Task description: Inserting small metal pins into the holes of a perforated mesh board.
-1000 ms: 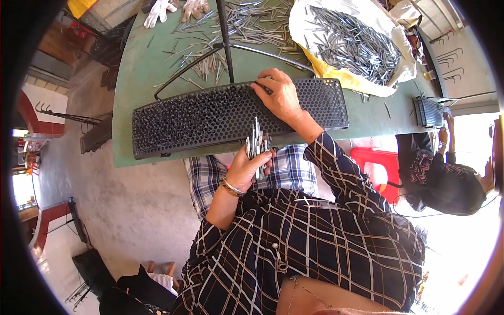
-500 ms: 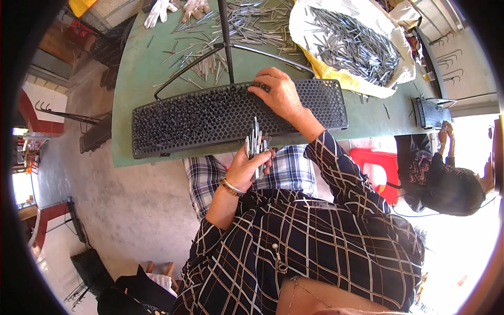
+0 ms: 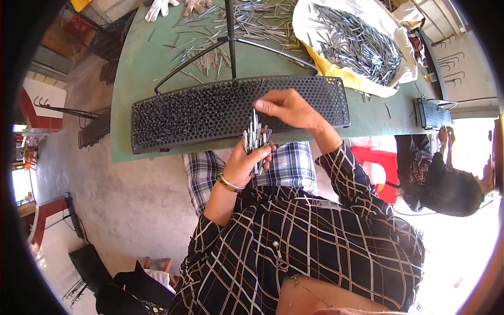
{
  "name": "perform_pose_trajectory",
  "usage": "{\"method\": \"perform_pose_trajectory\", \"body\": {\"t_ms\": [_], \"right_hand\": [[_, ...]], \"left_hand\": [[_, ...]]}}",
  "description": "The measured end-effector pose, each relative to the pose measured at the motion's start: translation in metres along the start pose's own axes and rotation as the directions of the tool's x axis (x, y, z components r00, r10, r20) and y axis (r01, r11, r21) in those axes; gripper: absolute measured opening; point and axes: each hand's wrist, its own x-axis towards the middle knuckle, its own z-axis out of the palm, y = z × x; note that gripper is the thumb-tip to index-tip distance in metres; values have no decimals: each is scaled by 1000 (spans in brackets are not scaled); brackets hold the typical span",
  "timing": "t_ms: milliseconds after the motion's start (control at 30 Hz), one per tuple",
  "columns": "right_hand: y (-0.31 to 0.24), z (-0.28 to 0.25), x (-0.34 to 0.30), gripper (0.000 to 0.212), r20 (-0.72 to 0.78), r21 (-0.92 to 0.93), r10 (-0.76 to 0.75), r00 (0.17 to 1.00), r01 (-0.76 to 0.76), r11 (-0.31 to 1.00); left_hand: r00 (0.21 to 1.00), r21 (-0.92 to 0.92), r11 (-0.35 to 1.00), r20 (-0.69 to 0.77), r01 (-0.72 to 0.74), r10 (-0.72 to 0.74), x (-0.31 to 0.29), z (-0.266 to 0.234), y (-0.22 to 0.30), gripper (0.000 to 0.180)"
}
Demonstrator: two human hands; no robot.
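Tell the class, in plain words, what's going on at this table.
A person's left hand grips a bundle of thin metal pieces, upright, in front of a black perforated panel on a green table. The right hand is by the bundle's tips; whether it holds a piece is unclear. The panel's left part looks bristly, while its right part shows open holes. Beyond lies an open sack of similar pieces.

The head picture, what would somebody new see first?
Probably the long black panel with holes, along the near edge of the green table. In front of it, the left hand grips a bunch of thin silvery strips. At upper right, a sack holds a grey heap.
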Motion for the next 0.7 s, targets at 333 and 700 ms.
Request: {"method": "perform_pose_trajectory", "body": {"t_ms": [333, 700], "right_hand": [[-4, -14, -6, 26, 8, 328, 178, 984, -171, 929], [11, -29, 24, 24, -304, 306, 98, 947, -1, 952]], "left_hand": [[998, 68, 998, 59, 16, -20, 5, 2, -6, 22], [998, -26, 998, -13, 61, -61, 8, -5, -13, 26]]}}
